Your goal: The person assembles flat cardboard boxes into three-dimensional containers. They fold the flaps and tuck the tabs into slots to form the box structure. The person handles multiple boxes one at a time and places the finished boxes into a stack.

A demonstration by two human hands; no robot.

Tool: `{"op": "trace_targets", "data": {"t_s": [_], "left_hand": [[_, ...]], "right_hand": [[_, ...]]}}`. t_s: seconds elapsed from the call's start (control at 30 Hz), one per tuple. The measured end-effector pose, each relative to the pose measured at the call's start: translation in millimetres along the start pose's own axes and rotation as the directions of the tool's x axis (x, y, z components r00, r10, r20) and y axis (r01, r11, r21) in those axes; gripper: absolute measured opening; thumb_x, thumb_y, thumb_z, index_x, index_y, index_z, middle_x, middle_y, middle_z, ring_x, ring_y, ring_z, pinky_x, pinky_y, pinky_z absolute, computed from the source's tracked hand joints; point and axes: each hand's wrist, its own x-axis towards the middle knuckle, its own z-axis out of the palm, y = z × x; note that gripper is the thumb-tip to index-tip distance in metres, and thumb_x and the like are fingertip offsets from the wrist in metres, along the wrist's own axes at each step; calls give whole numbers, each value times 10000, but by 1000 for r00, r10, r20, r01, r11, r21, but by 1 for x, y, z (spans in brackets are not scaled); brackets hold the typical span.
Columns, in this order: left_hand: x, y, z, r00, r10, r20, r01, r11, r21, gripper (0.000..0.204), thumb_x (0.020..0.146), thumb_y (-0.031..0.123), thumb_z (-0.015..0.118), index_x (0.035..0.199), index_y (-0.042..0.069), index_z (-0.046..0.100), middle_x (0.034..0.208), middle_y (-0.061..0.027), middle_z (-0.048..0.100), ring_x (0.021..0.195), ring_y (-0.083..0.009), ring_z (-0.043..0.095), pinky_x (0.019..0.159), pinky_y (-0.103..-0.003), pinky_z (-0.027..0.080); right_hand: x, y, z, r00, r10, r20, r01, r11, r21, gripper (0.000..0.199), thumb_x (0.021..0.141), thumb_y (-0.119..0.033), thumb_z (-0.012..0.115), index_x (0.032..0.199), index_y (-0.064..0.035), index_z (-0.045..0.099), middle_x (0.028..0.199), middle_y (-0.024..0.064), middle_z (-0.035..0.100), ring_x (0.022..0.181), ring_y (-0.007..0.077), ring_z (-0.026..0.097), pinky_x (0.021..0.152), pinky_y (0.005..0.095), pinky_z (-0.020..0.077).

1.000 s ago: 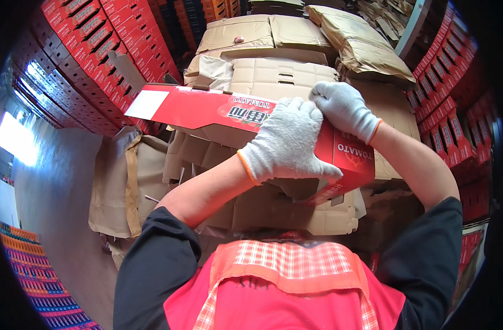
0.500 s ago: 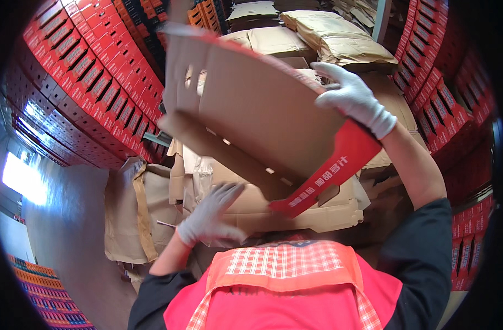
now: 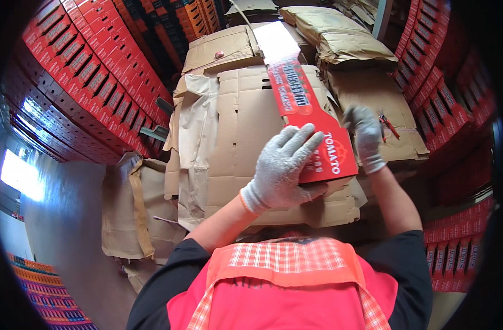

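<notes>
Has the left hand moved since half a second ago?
Yes. The left hand came up from the flat cardboard stack onto the red box blank.

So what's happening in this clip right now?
A person in grey knit gloves is handling a flat red carton blank over a stack of unfolded brown cardboard sheets. The left hand presses flat on the blank's near end, while the right hand grips its right edge. Walls of assembled red boxes stand on both sides, and a red-handled tool lies on the cardboard to the right.
</notes>
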Motion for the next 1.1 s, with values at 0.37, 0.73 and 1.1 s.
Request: {"op": "trace_targets", "data": {"t_s": [0.37, 0.73, 1.1], "left_hand": [[-8, 11, 78, 937, -238, -254, 213, 969, -124, 1521, 570, 564, 897, 1541, 23, -141, 1592, -245, 94, 1470, -454, 146, 1193, -497, 198], [-23, 17, 65, 817, -490, 303, 559, 546, -624, 959, 651, 341, 900, 1408, 31, 400, 1370, -163, 491, 1306, -282, 449, 1104, -399, 353], [-48, 32, 36, 833, -549, 70, 486, 664, -568, 1224, 682, 214, 816, 1548, 43, -32, 1504, -183, 299, 1403, -331, 325, 1144, -395, 310]], "right_hand": [[17, -174, 64, 753, 439, 490, 4, 742, -671, 335, 720, -304, 771, 815, -48, 576, 763, 148, 621, 739, 318, 631, 679, 391, 504], [20, -129, 137, 339, -324, 883, 803, 589, -92, 184, 822, -151, 678, 972, -72, 607, 897, 75, 649, 811, 258, 655, 716, 365, 516], [93, -92, 160, 749, 197, 632, -33, 965, -261, 255, 828, -217, 748, 1014, -53, 686, 885, 96, 725, 725, 228, 696, 681, 336, 550]]}}
